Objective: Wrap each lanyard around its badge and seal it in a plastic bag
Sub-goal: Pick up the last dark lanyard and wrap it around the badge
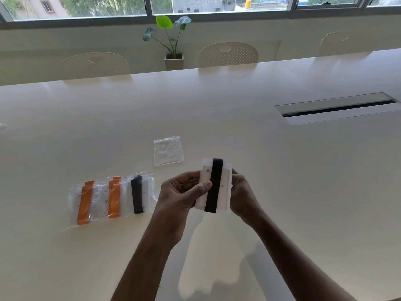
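Observation:
I hold a white badge (pixel 222 185) above the table, with a black lanyard (pixel 214 185) wound lengthwise around it, inside a clear plastic bag. My left hand (pixel 182 192) grips its left edge, thumb on the front. My right hand (pixel 243 192) holds the right edge from behind. An empty clear bag (pixel 168 151) lies flat on the table just beyond my hands. To the left lie three bagged badges side by side: two with orange lanyards (pixel 85 202) (pixel 114 196) and one with a black lanyard (pixel 137 194).
The long white table (pixel 217 109) has a recessed cable slot (pixel 336 107) at the right. Cream chairs (pixel 227 55) stand along its far side. A potted plant (pixel 173 40) sits under the windows.

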The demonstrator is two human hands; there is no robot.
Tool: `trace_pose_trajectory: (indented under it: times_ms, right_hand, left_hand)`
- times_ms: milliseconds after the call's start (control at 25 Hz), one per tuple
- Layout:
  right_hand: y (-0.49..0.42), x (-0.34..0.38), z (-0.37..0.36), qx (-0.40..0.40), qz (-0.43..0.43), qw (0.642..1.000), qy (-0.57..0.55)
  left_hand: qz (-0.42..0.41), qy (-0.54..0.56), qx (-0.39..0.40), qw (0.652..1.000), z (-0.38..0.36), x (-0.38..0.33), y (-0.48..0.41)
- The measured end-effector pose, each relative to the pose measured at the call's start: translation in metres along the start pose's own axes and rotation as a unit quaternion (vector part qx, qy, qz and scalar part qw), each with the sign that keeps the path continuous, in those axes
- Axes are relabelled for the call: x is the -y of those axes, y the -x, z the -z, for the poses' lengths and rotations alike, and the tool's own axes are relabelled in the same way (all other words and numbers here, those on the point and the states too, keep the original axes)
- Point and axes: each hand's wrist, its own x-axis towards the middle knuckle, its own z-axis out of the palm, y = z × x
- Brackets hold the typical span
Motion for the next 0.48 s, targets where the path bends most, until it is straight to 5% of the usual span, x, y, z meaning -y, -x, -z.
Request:
trace_pose_trajectory:
  times_ms: [480]
  right_hand:
    - [0.051, -0.001, -0.046, -0.001, -0.041, 0.995, -0.093]
  left_hand:
    - [-0.05, 0.059, -0.122, 0.99, -0.002, 0.018, -0.014]
